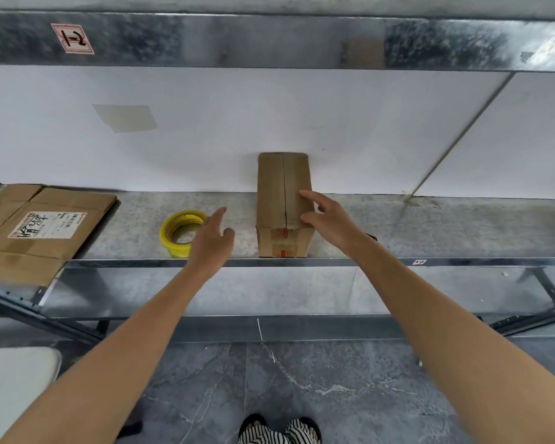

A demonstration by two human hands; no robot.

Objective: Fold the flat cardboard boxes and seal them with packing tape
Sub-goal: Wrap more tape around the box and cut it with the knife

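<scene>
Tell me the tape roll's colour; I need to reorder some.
Yellow: the tape roll on the shelf, seen clearly from the head camera.

Two bare forearms and hands (pixel 327 216), no sleeves; black-and-white striped footwear (pixel 277 432) below.

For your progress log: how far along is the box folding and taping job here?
Done: one folded brown cardboard box stands on the metal shelf, flaps closed. In hand: right hand on the box, left hand beside the yellow tape roll. Left: flat cardboard boxes remain unfolded.
</scene>
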